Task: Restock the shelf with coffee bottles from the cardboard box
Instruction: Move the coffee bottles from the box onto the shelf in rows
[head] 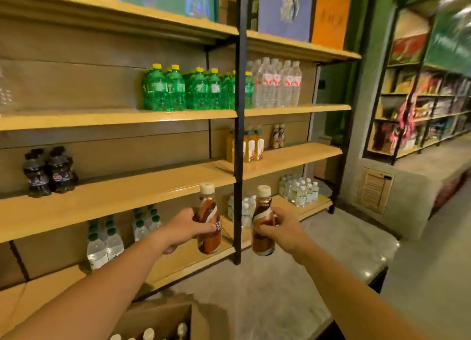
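Both hands are full here: the left hand (184,227) grips one coffee bottle (209,222) and the right hand (280,228) grips a second coffee bottle (262,225), both upright in front of the wooden shelf (114,199). The cardboard box (163,319) sits near, bottom edge, with more white caps poking up. Two more coffee bottles (277,135) stand far right on the shelf.

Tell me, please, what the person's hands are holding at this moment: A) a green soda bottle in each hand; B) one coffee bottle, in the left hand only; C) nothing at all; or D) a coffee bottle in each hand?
D: the left hand grips the left coffee bottle and the right hand grips the right coffee bottle, both upright.
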Demonstrator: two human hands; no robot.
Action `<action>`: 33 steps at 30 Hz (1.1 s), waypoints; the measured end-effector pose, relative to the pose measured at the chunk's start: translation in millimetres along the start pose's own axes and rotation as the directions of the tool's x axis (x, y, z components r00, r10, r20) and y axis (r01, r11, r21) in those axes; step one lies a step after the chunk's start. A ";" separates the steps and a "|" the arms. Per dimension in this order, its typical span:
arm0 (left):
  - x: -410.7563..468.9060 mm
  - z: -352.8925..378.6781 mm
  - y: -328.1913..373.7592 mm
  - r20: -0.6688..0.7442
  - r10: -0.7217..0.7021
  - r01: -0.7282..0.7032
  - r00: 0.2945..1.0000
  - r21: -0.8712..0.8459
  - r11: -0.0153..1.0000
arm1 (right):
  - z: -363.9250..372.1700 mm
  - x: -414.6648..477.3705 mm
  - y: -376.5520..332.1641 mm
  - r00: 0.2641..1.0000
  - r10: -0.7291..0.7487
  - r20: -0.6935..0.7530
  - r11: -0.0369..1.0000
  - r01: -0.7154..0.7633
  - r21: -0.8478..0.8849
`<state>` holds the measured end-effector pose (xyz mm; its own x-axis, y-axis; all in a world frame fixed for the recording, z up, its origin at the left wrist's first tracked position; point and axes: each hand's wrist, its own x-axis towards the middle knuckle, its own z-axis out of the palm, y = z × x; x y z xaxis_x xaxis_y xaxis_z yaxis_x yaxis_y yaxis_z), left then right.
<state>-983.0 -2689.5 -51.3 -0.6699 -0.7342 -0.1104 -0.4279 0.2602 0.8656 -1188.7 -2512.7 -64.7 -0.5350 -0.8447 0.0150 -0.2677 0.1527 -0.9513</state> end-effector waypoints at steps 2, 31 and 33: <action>9.6 24.2 40.9 0.011 0.058 -0.057 0.998 -0.052 0.997 | -44.4 3.4 -4.7 0.999 -0.034 -0.035 0.999 0.034 -0.020; 493.5 326.5 362.9 -0.081 0.396 -0.401 0.915 -0.059 0.914 | -572.0 364.6 78.2 0.958 -0.167 -0.234 0.984 0.147 -0.102; 517.5 347.5 372.6 -0.125 0.381 -0.391 0.916 -0.067 0.918 | -600.7 401.8 91.0 0.961 -0.188 -0.201 0.980 0.170 -0.106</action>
<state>-1699.9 -2754.6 44.3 -0.7007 -0.6521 0.2894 -0.0908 0.4839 0.8704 -1909.4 -2530.1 39.6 -0.6253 -0.7374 0.2556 -0.4377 0.0602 -0.8971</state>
